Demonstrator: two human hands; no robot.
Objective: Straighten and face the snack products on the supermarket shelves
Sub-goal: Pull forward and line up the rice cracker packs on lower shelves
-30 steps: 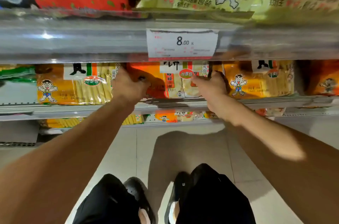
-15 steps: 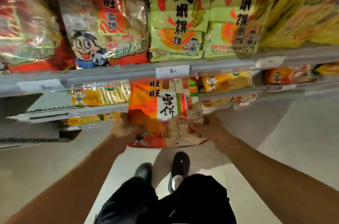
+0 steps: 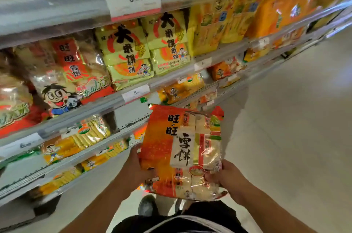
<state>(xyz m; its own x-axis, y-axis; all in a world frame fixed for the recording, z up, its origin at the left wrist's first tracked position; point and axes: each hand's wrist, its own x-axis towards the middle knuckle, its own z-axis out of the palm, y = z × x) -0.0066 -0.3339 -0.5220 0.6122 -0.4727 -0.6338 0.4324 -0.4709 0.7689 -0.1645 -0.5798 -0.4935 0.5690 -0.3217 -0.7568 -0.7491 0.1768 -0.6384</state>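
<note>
An orange rice-cracker bag [image 3: 181, 149] with black characters is upright in front of me, off the shelves. My left hand [image 3: 136, 169] grips its lower left edge and my right hand [image 3: 226, 177] grips its lower right corner. The bag hangs in the aisle, level with the lower shelf [image 3: 80, 158], where there is a gap next to the yellow cracker packs [image 3: 76, 139]. On the shelf above stand yellow-green bags [image 3: 129, 55] and large clear-and-red bags [image 3: 64, 76].
Shelves run from the left to the far right, with price tags [image 3: 135, 93] on their front rails. More orange and yellow packs [image 3: 238, 19] fill the upper right. The pale tiled floor [image 3: 295, 118] lies to the right. My shoes show below the bag.
Both hands pulled the orange bag out of the lower shelf and lifted it back into the aisle. My view tilted up and rolled, so the upper shelves now show.
</note>
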